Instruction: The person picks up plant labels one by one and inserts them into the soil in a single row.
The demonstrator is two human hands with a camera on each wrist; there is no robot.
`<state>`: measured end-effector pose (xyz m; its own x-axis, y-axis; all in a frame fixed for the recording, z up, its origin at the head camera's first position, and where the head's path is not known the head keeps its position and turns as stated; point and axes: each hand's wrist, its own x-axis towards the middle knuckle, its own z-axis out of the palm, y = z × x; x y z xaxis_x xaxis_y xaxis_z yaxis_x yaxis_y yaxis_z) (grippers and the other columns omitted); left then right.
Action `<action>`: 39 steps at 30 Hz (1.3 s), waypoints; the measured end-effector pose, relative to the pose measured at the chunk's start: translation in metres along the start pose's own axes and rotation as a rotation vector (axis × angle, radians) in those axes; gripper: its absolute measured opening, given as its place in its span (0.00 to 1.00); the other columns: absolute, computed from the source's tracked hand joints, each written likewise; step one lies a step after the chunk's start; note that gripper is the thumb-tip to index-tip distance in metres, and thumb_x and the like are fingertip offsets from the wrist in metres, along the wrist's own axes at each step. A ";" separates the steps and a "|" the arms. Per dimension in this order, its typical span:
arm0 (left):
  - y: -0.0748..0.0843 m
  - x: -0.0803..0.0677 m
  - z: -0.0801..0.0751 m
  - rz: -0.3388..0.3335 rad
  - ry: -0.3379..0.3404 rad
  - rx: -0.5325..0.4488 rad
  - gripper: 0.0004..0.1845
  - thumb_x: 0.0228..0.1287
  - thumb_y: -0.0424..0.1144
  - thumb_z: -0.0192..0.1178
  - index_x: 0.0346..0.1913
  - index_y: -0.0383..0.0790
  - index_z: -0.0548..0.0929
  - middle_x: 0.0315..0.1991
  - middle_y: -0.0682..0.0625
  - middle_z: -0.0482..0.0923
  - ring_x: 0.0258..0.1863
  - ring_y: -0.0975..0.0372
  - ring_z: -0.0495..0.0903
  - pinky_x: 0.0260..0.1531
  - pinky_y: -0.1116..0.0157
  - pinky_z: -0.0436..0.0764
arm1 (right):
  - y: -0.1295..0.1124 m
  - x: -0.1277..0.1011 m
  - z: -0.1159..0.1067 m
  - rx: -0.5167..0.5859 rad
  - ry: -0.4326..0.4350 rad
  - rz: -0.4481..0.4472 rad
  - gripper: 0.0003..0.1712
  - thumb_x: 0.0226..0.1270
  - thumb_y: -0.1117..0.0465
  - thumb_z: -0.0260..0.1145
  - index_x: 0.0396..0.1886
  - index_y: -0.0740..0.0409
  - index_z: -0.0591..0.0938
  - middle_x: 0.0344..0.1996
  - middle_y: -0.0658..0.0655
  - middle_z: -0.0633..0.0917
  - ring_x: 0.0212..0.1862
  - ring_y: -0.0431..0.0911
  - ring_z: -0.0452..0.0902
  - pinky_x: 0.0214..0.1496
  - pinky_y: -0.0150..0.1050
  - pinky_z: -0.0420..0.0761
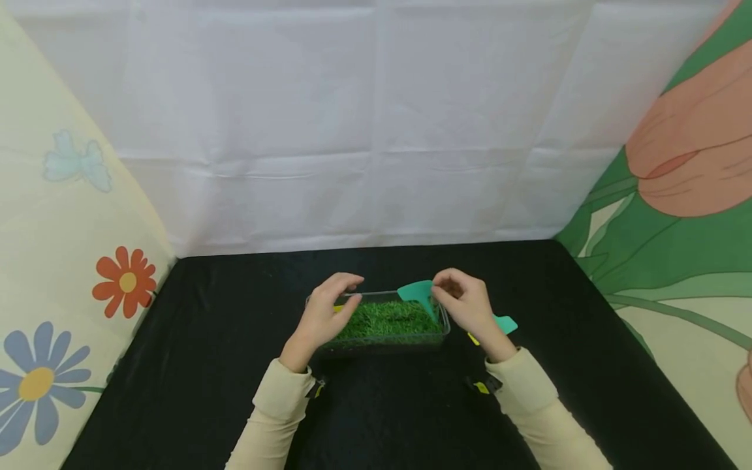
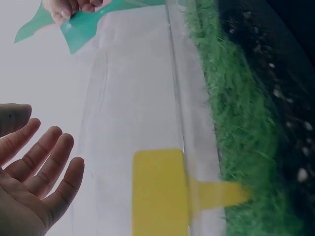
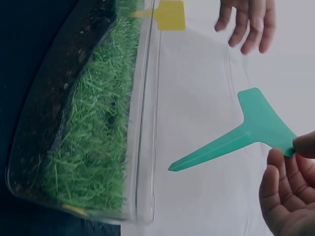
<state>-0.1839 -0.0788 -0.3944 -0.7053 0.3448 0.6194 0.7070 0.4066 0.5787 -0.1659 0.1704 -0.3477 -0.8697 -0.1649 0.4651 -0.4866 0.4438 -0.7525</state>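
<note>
My right hand point(image 1: 467, 303) pinches a corner of the head of a teal T-shaped plant label point(image 3: 261, 123). Its pointed stem slants down over the right part of a clear plastic box point(image 1: 382, 341), and in the right wrist view the tip stands apart from the grass. Green grass point(image 1: 388, 318) fills the box, over dark soil point(image 3: 51, 98). A yellow plant label point(image 2: 160, 194) stands at the left part, its stem down among the blades. Near it my left hand point(image 1: 322, 313) hovers with spread, relaxed fingers, holding nothing.
On the black cloth point(image 1: 376, 411), right of the box, lies another teal label point(image 1: 505, 324) with a yellow piece point(image 1: 472, 339) beside it, both partly hidden by my right wrist. A white cloth wall point(image 1: 376, 163) rises behind; flowered panels point(image 1: 126, 282) flank the table.
</note>
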 end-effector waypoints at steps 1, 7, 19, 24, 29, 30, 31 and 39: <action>0.001 0.002 0.001 0.010 0.001 -0.008 0.14 0.60 0.27 0.57 0.49 0.33 0.77 0.45 0.42 0.76 0.41 0.53 0.76 0.38 0.57 0.78 | 0.000 0.001 0.001 0.004 -0.002 -0.005 0.03 0.56 0.76 0.61 0.31 0.72 0.79 0.24 0.63 0.81 0.23 0.52 0.75 0.23 0.34 0.73; 0.005 0.010 0.007 0.064 -0.008 -0.011 0.15 0.59 0.26 0.57 0.50 0.32 0.76 0.44 0.40 0.76 0.41 0.52 0.76 0.38 0.59 0.78 | 0.000 0.003 0.008 0.045 -0.027 -0.039 0.03 0.55 0.77 0.61 0.31 0.72 0.79 0.24 0.64 0.81 0.22 0.57 0.75 0.23 0.35 0.73; 0.012 0.023 0.021 0.076 -0.104 0.009 0.13 0.62 0.29 0.55 0.51 0.34 0.76 0.46 0.44 0.75 0.42 0.55 0.76 0.38 0.61 0.78 | -0.006 0.004 0.019 0.011 -0.051 -0.033 0.03 0.55 0.76 0.62 0.30 0.70 0.79 0.25 0.62 0.81 0.25 0.49 0.76 0.26 0.38 0.76; 0.014 0.027 0.027 0.079 -0.125 0.011 0.13 0.64 0.29 0.53 0.51 0.34 0.76 0.46 0.44 0.75 0.42 0.56 0.76 0.37 0.60 0.78 | -0.006 0.005 0.022 0.010 -0.040 -0.073 0.03 0.55 0.77 0.62 0.30 0.70 0.79 0.25 0.62 0.81 0.25 0.48 0.77 0.26 0.39 0.78; 0.015 0.031 0.032 0.087 -0.133 0.028 0.12 0.64 0.30 0.53 0.50 0.35 0.76 0.46 0.45 0.75 0.40 0.58 0.76 0.37 0.64 0.77 | -0.006 0.006 0.025 0.023 -0.043 -0.106 0.02 0.55 0.77 0.62 0.29 0.71 0.79 0.24 0.62 0.81 0.25 0.49 0.77 0.26 0.39 0.78; 0.015 0.031 0.033 0.091 -0.133 0.036 0.12 0.64 0.30 0.53 0.50 0.35 0.76 0.46 0.46 0.75 0.40 0.59 0.76 0.37 0.65 0.77 | -0.005 0.006 0.025 0.026 -0.045 -0.114 0.02 0.55 0.77 0.62 0.29 0.71 0.79 0.24 0.62 0.81 0.25 0.49 0.77 0.26 0.39 0.78; 0.015 0.031 0.033 0.096 -0.132 0.039 0.11 0.64 0.30 0.54 0.49 0.35 0.77 0.45 0.46 0.76 0.39 0.59 0.76 0.37 0.66 0.76 | -0.005 0.006 0.026 0.029 -0.046 -0.121 0.03 0.54 0.77 0.62 0.29 0.71 0.79 0.24 0.62 0.81 0.25 0.49 0.77 0.26 0.39 0.78; 0.015 0.033 0.034 0.109 -0.130 0.042 0.07 0.61 0.28 0.56 0.41 0.38 0.78 0.39 0.49 0.76 0.35 0.63 0.75 0.35 0.69 0.75 | -0.005 0.007 0.029 0.036 -0.043 -0.159 0.02 0.54 0.78 0.62 0.29 0.71 0.79 0.25 0.63 0.81 0.26 0.52 0.78 0.28 0.43 0.80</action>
<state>-0.1985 -0.0323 -0.3832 -0.6272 0.4941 0.6021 0.7789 0.3945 0.4876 -0.1721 0.1412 -0.3544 -0.7837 -0.2682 0.5603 -0.6205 0.3778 -0.6872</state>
